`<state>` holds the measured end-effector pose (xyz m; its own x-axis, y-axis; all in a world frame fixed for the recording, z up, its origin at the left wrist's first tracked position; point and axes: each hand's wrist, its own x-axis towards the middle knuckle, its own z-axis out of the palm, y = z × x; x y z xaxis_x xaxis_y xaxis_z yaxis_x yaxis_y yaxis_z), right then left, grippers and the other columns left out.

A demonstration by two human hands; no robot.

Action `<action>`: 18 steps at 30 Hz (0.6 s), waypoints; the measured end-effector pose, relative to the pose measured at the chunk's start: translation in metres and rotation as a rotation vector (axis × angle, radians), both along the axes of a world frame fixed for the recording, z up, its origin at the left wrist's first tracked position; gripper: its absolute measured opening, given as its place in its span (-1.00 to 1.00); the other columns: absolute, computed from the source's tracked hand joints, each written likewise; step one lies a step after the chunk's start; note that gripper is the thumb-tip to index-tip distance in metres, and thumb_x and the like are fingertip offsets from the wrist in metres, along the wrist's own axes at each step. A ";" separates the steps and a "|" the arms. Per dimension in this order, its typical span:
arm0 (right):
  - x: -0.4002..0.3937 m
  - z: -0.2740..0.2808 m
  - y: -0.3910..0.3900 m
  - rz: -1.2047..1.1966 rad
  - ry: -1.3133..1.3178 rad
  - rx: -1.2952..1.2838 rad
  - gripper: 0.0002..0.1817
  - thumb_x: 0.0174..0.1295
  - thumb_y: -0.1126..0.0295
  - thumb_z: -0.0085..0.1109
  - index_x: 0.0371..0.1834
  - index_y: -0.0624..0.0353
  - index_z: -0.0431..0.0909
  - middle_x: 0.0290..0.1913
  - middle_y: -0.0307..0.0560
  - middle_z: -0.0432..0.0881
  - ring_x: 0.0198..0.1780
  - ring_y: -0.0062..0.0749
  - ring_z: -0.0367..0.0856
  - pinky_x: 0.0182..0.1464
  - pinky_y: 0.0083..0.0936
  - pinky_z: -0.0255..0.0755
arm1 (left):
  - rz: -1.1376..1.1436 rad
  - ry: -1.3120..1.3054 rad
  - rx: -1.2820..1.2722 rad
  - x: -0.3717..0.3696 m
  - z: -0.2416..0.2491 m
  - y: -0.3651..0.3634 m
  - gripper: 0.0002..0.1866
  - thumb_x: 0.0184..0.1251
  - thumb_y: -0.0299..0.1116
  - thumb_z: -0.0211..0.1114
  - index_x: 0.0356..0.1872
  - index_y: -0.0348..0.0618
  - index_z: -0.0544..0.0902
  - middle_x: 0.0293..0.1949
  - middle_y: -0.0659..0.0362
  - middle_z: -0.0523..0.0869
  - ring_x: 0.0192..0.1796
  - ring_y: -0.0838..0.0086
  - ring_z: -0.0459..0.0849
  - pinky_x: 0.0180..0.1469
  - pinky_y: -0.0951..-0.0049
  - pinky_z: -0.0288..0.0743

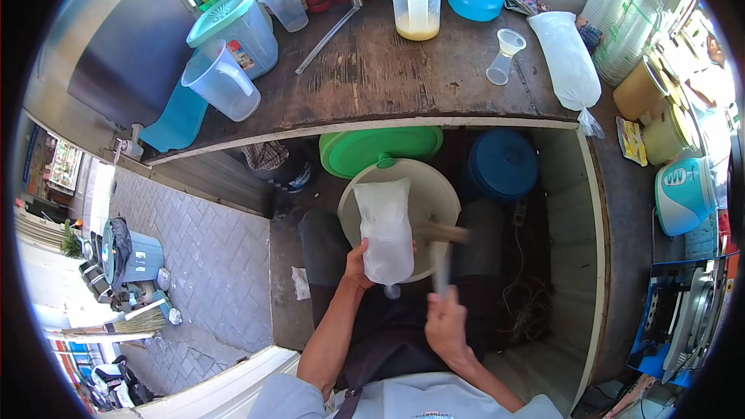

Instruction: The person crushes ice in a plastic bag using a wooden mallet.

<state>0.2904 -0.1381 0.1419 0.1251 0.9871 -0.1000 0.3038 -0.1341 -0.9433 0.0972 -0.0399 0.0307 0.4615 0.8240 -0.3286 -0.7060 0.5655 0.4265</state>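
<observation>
My left hand (pixel 357 264) holds a clear bag of ice (pixel 388 229) from beneath and its left side, over a cream bucket (pixel 358 200) between my knees. The bag's tied end points toward me. My right hand (pixel 446 322) is closed around the handle of a hammer (pixel 442 234), whose head is blurred by motion just right of the bag. Behind the bucket lies a green lid (pixel 380 147).
Above the bucket is a wooden counter (pixel 349 85) with a pitcher (pixel 225 81), a small strainer cup (pixel 506 57) and another ice bag (pixel 566 62). A blue bucket (pixel 504 164) stands right of the green lid. A stove (pixel 687 318) is at the far right.
</observation>
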 end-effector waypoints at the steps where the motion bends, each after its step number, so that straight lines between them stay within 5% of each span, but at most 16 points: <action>1: 0.001 -0.004 0.002 0.160 -0.112 -0.162 -0.70 0.44 0.22 -0.11 -0.32 0.25 0.33 -0.73 0.01 0.36 -0.72 -0.33 0.38 -0.66 -0.35 0.21 | 0.054 0.011 -0.034 0.001 -0.005 -0.002 0.01 0.00 0.20 0.31 0.34 -0.33 0.19 0.18 -0.26 0.45 0.20 -0.09 0.48 0.25 0.00 0.38; 3: 0.003 -0.013 0.004 0.102 -0.048 -0.200 -0.68 0.44 0.21 -0.11 -0.32 0.29 0.34 -0.70 0.15 0.37 -0.71 -0.16 0.39 -0.63 -0.29 0.21 | 0.105 0.028 -0.065 -0.001 -0.004 0.000 0.01 -0.02 0.20 0.32 0.35 -0.33 0.19 0.18 -0.26 0.45 0.21 -0.08 0.48 0.25 0.01 0.37; 5: 0.009 -0.006 0.006 -0.005 0.023 -0.215 -0.65 0.45 0.17 -0.12 -0.40 0.22 0.32 -0.75 -0.26 0.28 -0.69 -0.65 0.26 -0.65 -0.52 0.14 | -0.048 0.017 0.051 -0.003 0.003 -0.001 0.01 -0.01 0.20 0.32 0.35 -0.33 0.19 0.18 -0.25 0.45 0.21 -0.06 0.48 0.26 0.01 0.36; 7: 0.014 0.008 0.011 -0.058 0.228 -0.129 -0.64 0.45 0.12 -0.11 -0.41 0.17 0.30 -0.73 -0.40 0.23 -0.69 -0.80 0.16 -0.69 -0.68 0.00 | -0.041 -0.019 0.009 -0.002 0.006 -0.003 0.01 -0.01 0.18 0.33 0.35 -0.32 0.19 0.18 -0.25 0.45 0.21 -0.06 0.49 0.27 0.01 0.35; 10: 0.013 0.024 0.008 -0.116 0.288 0.019 -0.67 0.45 0.21 -0.11 -0.39 0.23 0.28 -0.75 -0.25 0.25 -0.69 -0.72 0.26 -0.68 -0.59 0.10 | -0.034 -0.046 -0.022 -0.001 0.009 0.002 -0.01 0.00 0.16 0.33 0.35 -0.32 0.19 0.18 -0.25 0.45 0.20 -0.06 0.49 0.27 0.01 0.35; 12: 0.003 0.017 0.001 -0.183 0.442 0.213 -0.72 0.43 0.25 -0.07 -0.34 0.25 0.28 -0.76 -0.11 0.31 -0.75 -0.42 0.36 -0.68 -0.48 0.14 | -0.019 -0.039 -0.014 0.001 0.009 0.003 -0.02 0.00 0.15 0.33 0.35 -0.32 0.20 0.18 -0.25 0.45 0.20 -0.06 0.49 0.27 0.01 0.35; 13: -0.002 0.011 0.000 -0.181 0.440 0.216 -0.72 0.43 0.25 -0.07 -0.34 0.25 0.28 -0.76 -0.11 0.31 -0.75 -0.42 0.36 -0.68 -0.48 0.14 | -0.019 -0.027 -0.015 0.001 0.007 0.004 -0.02 0.01 0.15 0.33 0.35 -0.32 0.20 0.18 -0.25 0.45 0.20 -0.06 0.48 0.27 0.01 0.34; 15: -0.010 -0.007 0.001 0.106 -0.139 0.016 -0.75 0.41 0.29 -0.04 -0.29 0.28 0.29 -0.74 0.11 0.36 -0.65 0.09 0.47 -0.66 -0.33 0.19 | -0.024 -0.014 -0.012 -0.001 -0.008 0.005 -0.03 0.02 0.16 0.32 0.35 -0.31 0.20 0.18 -0.25 0.45 0.21 -0.06 0.48 0.28 0.01 0.34; 16: -0.009 -0.009 0.006 0.180 -0.037 -0.139 -0.75 0.39 0.30 -0.01 -0.29 0.29 0.31 -0.68 0.26 0.38 -0.47 0.33 0.47 -0.62 -0.22 0.22 | 0.034 0.005 -0.037 -0.005 -0.029 0.002 -0.03 0.02 0.17 0.32 0.35 -0.30 0.20 0.18 -0.25 0.45 0.21 -0.06 0.48 0.28 0.00 0.34; 18: -0.006 -0.010 0.007 0.132 -0.025 -0.126 -0.75 0.39 0.29 -0.01 -0.31 0.29 0.33 -0.69 0.22 0.38 -0.52 0.27 0.47 -0.62 -0.24 0.21 | 0.088 0.027 -0.045 -0.005 -0.024 0.010 -0.03 0.03 0.18 0.31 0.35 -0.30 0.20 0.18 -0.25 0.45 0.21 -0.05 0.48 0.28 -0.01 0.34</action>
